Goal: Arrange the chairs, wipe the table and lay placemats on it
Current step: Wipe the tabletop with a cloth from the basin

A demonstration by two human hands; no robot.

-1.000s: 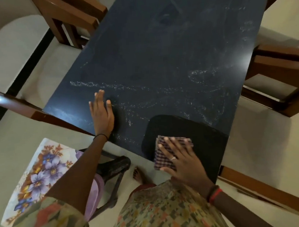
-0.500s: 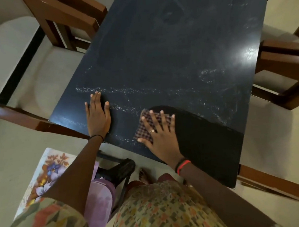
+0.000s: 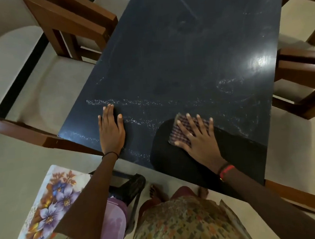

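Mostly covered: the checked cloth (image 3: 174,134), under the right hand (image 3: 200,144) lying flat on it. Only its far and left margins and strips between the fingers show.

Far end of the table (image 3: 186,60) is cut off by the top edge; its legs are hidden under the top.

The upper-left wooden chair (image 3: 73,18) is cut by the top edge, the right-side wooden chair (image 3: 303,70) by the right edge.

The floral-printed piece (image 3: 51,199) sits partly behind the left arm (image 3: 94,190) and is cut by the bottom edge. Placemat or cushion: cannot tell.

The dark plastic frame (image 3: 130,185) beside it is mostly hidden; kind not discernible.
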